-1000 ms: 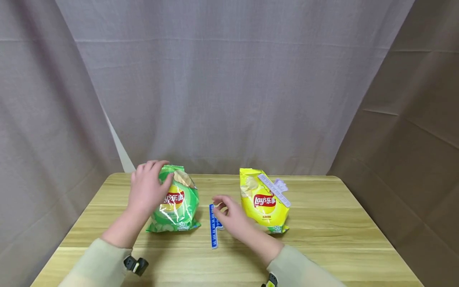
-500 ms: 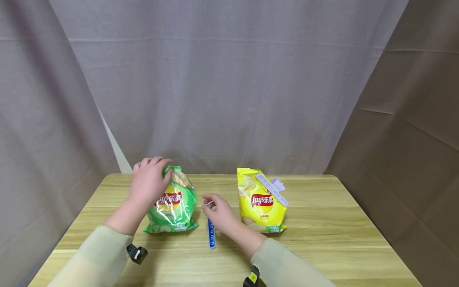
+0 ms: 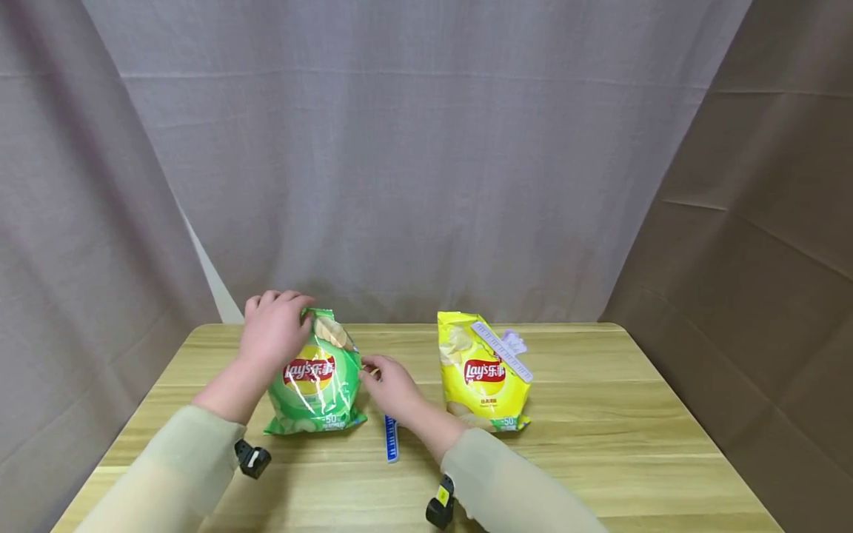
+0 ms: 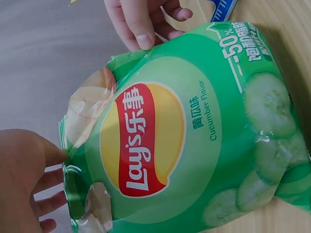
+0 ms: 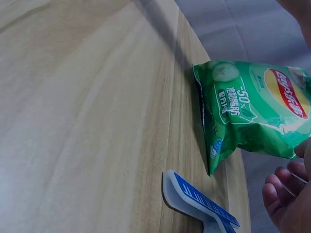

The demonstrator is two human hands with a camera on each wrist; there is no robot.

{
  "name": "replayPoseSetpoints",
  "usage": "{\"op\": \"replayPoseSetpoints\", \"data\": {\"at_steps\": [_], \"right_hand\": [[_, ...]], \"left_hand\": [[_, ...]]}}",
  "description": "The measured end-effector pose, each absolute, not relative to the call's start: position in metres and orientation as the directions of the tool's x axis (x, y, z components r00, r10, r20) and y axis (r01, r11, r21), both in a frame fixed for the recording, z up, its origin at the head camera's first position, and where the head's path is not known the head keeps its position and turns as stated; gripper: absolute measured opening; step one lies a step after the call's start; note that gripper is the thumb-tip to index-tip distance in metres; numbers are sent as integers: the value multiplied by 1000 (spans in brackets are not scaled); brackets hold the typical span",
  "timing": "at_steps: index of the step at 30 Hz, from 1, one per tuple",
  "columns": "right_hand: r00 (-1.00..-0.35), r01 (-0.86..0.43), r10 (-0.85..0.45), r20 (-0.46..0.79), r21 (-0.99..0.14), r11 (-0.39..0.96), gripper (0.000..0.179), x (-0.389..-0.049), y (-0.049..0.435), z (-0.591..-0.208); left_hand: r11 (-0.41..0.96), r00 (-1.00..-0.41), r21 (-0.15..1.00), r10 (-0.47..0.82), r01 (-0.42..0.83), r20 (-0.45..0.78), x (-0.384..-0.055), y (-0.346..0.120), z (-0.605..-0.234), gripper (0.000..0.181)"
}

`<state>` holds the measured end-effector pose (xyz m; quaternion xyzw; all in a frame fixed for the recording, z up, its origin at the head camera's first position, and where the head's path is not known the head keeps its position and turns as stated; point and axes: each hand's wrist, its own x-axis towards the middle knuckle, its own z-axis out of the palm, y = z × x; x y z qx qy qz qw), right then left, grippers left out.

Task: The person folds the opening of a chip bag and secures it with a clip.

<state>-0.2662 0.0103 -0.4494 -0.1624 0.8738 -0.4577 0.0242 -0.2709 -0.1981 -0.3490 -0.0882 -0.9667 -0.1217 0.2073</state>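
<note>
A green Lay's bag of chips (image 3: 313, 400), cucumber flavour, stands upright on the table's left half. My left hand (image 3: 276, 326) holds its top edge, thumb at the front in the left wrist view and fingers reaching behind. At the bag's right side, my right hand (image 3: 393, 389) pinches the upper edge by thumb and forefinger; the remaining fingers (image 5: 279, 191) are curled loosely off the bag. Below that hand lies a blue-and-white bag clip (image 3: 392, 440), its upper part hidden in the head view. The right wrist view shows the clip (image 5: 199, 196) beside the bag's base.
A yellow Lay's bag (image 3: 486, 400) stands to the right, with a lilac clip (image 3: 503, 352) slanting across its upper right corner. The wooden table (image 3: 600, 459) backs onto a grey curtain (image 3: 400, 185). A brown cloth (image 3: 766, 296) hangs on the right.
My right hand has moved left, from over the blue clip to the green bag's right edge, and now touches it. The left hand stays on the bag's top.
</note>
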Motion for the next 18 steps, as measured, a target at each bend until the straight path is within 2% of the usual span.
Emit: {"op": "replayPoseSetpoints", "data": {"at_steps": [18], "right_hand": [[-946,-275,-302,120,-789,550,26,-270,9,-454]], "left_hand": [[929,-917,287,111,232,382,-275,-200,-345,18]]}}
